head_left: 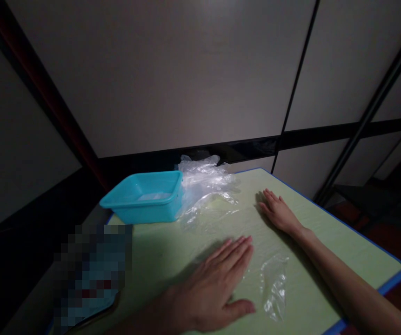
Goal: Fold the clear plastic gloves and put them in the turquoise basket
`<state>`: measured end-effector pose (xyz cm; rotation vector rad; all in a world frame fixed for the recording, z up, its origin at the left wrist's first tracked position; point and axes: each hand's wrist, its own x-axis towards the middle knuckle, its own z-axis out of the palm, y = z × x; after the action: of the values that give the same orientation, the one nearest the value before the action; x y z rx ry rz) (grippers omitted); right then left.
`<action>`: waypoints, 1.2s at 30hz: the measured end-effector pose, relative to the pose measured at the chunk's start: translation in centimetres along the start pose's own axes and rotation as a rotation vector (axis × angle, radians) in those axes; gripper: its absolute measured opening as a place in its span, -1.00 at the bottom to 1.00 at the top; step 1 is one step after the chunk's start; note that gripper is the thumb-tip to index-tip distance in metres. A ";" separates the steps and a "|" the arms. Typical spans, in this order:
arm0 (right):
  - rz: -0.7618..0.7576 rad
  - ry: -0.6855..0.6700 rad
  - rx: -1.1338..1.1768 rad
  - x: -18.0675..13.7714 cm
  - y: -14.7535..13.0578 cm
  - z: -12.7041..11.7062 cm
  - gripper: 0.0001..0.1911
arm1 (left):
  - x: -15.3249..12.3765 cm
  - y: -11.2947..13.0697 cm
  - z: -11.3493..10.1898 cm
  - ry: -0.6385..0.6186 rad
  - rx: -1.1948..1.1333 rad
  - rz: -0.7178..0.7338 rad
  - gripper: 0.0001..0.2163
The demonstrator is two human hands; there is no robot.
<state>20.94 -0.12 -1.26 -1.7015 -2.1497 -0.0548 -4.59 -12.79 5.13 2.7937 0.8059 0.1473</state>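
Note:
My left hand [217, 284] is palm down at the front of the table, fingers stretched out together and thumb apart. Beneath and beside it lies a thin clear plastic piece [275, 291], crinkled at its right end; its exact kind is hard to make out. Farther back, my right hand [280, 211] rests flat with its fingers extended, holding nothing. A heap of thin see-through plastic [203, 179], with finger-like ends resembling disposable gloves, sits at the back and spreads toward my hands.
A turquoise plastic basin [155, 209] stands at the table's back left, with something pale inside. In front of it is a blurred-out item [96, 274]. The light green table [340, 251] has a blue edge. Behind rise pale panels [186, 83] with a dark band.

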 end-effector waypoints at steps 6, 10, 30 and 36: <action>-0.202 -0.124 0.089 -1.0 -3.4 -0.8 -0.39 | 0.5 -2.3 1.7 0.090 0.089 -0.430 -0.37; -0.383 -0.203 0.185 -2.0 -6.4 -1.4 -0.39 | 0.6 -2.8 2.6 0.078 0.138 -0.454 -0.29; -0.564 -0.353 0.112 -3.4 -9.6 -1.9 -0.32 | 0.3 -3.7 3.9 0.116 0.228 -0.446 -0.26; -0.573 -0.328 0.148 -3.6 -9.8 -1.5 -0.32 | -0.3 -3.8 4.0 0.144 0.250 -0.445 -0.27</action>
<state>12.75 -6.39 1.06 -1.0236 -2.7430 0.2340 -6.15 -10.56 0.27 2.7603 1.5529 0.1808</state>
